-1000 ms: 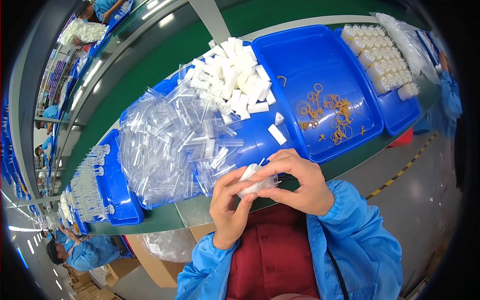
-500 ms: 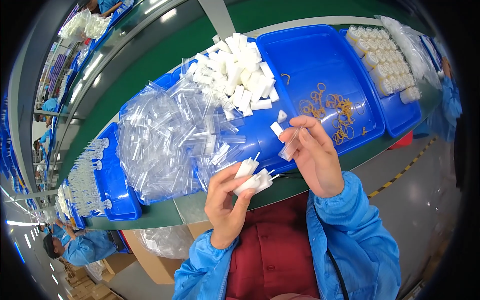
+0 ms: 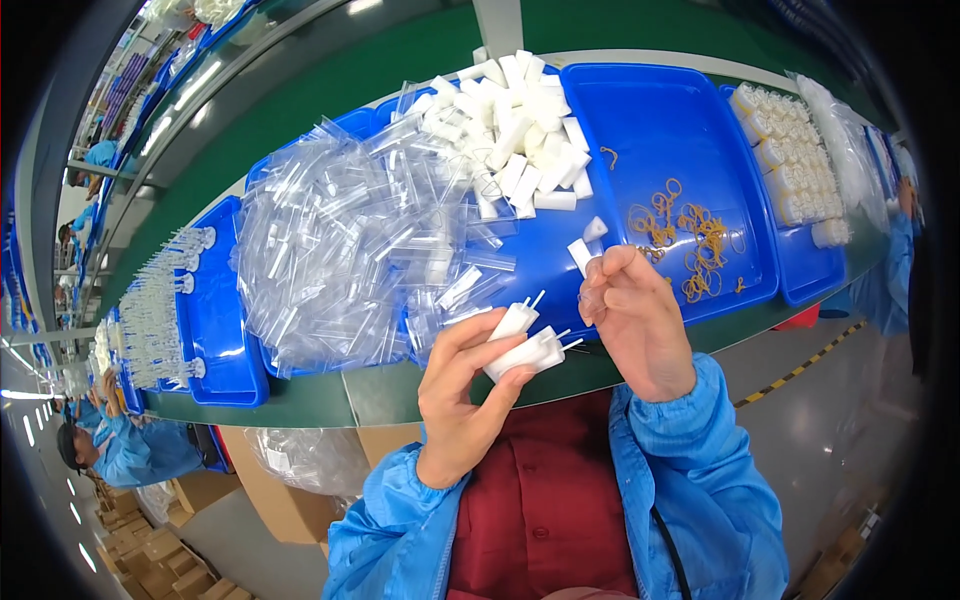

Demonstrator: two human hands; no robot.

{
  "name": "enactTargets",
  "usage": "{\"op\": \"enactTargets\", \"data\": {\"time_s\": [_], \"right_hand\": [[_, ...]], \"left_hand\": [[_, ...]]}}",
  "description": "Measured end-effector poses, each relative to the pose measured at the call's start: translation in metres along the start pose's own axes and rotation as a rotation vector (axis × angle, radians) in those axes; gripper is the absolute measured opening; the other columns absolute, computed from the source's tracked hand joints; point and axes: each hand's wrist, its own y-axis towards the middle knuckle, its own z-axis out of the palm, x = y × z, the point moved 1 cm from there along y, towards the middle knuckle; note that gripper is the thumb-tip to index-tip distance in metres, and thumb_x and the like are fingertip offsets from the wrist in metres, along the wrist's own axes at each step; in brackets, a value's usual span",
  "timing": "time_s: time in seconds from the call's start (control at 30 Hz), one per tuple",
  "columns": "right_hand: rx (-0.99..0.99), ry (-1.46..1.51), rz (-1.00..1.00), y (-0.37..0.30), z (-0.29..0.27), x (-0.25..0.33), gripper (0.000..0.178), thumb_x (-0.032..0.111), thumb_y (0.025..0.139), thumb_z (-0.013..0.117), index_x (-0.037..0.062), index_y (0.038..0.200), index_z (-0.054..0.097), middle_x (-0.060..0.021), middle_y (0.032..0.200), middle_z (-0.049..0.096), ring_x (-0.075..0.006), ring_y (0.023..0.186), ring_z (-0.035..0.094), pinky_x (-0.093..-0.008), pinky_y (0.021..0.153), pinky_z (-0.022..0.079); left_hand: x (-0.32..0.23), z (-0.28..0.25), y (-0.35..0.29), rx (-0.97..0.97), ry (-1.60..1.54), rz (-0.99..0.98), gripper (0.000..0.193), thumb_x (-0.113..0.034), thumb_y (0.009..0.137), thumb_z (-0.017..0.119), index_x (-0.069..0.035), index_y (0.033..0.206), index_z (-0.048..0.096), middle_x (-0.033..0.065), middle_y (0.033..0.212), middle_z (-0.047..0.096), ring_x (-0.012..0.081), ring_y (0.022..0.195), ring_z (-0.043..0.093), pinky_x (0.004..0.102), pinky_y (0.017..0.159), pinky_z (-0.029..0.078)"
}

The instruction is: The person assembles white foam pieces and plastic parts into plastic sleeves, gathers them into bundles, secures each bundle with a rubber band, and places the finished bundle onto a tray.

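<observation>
My left hand (image 3: 462,395) is closed around several white blocks (image 3: 530,352), each with a thin white stem poking out toward the right. In my right hand (image 3: 640,320) the thumb and fingers pinch a small clear plastic sleeve (image 3: 592,302), mostly hidden by the fingers. Just beyond those fingertips a loose white block (image 3: 580,257) lies in the blue tray, and a second small white piece (image 3: 595,228) lies beside it. Farther left is a big heap of clear plastic sleeves (image 3: 345,250). White blocks (image 3: 520,130) are piled behind it.
Yellow rubber bands (image 3: 700,240) lie in a blue tray (image 3: 650,100) on the right. Past it are banded white bundles (image 3: 790,170). Long white-stemmed parts (image 3: 160,310) fill a tray at far left. A co-worker (image 3: 140,445) sits beyond, near cardboard boxes (image 3: 150,560).
The view has shifted, so the trays appear farther right. My right fingers have curled in, covering more of the clear sleeve. My left hand still holds the white blocks, now spread a little apart.
</observation>
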Motion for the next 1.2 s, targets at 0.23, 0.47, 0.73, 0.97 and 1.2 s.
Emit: {"op": "enactTargets", "data": {"time_s": [0.23, 0.47, 0.73, 0.97, 1.2], "right_hand": [[-0.081, -0.216, -0.107, -0.007, 0.011, 0.004, 0.036, 0.005, 0.092, 0.067, 0.003, 0.126, 0.054, -0.013, 0.119, 0.063, -0.0205, 0.11, 0.062, -0.0334, 0.098, 0.05], [0.015, -0.545, -0.316, -0.016, 0.027, 0.005, 0.036, 0.003, 0.095, 0.064, -0.0014, 0.129, 0.053, -0.0168, 0.12, 0.065, -0.0206, 0.11, 0.063, -0.0343, 0.098, 0.049], [0.066, -0.534, -0.224, -0.019, 0.03, -0.009, 0.031, 0.006, 0.099, 0.061, -0.0031, 0.127, 0.052, -0.0176, 0.118, 0.066, -0.0216, 0.109, 0.065, -0.0359, 0.099, 0.05], [0.075, -0.773, -0.48, -0.02, 0.016, -0.024, 0.027, 0.006, 0.096, 0.064, -0.0014, 0.121, 0.057, -0.0139, 0.117, 0.067, -0.0209, 0.112, 0.063, -0.0387, 0.106, 0.044], [0.042, -0.649, -0.399, -0.024, 0.019, -0.023, 0.024, 0.006, 0.095, 0.067, -0.0007, 0.118, 0.061, -0.0126, 0.115, 0.067, -0.0216, 0.11, 0.063, -0.0341, 0.1, 0.046]], "left_hand": [[0.0, -0.003, 0.0, -0.043, 0.001, -0.012, 0.029, -0.002, 0.082, 0.078, 0.001, 0.11, 0.071, 0.0161, 0.125, 0.061, 0.0276, 0.113, 0.062, 0.035, 0.094, 0.051], [0.001, -0.003, 0.003, -0.051, -0.011, -0.02, 0.027, -0.003, 0.083, 0.078, 0.0, 0.109, 0.072, 0.0162, 0.124, 0.061, 0.0272, 0.112, 0.063, 0.0347, 0.094, 0.051], [-0.001, 0.001, 0.004, -0.118, -0.145, -0.025, 0.025, -0.002, 0.086, 0.075, 0.0, 0.111, 0.071, 0.0168, 0.125, 0.06, 0.0266, 0.113, 0.063, 0.0344, 0.094, 0.051], [0.005, 0.003, 0.003, -0.06, -0.056, 0.036, 0.026, 0.001, 0.089, 0.071, 0.001, 0.115, 0.069, 0.017, 0.129, 0.056, 0.0244, 0.114, 0.062, 0.0329, 0.094, 0.052], [0.001, 0.001, 0.005, 0.008, -0.202, -0.068, 0.019, 0.001, 0.09, 0.07, -0.001, 0.109, 0.069, 0.0147, 0.127, 0.055, 0.0215, 0.11, 0.061, 0.0324, 0.093, 0.05]]}}
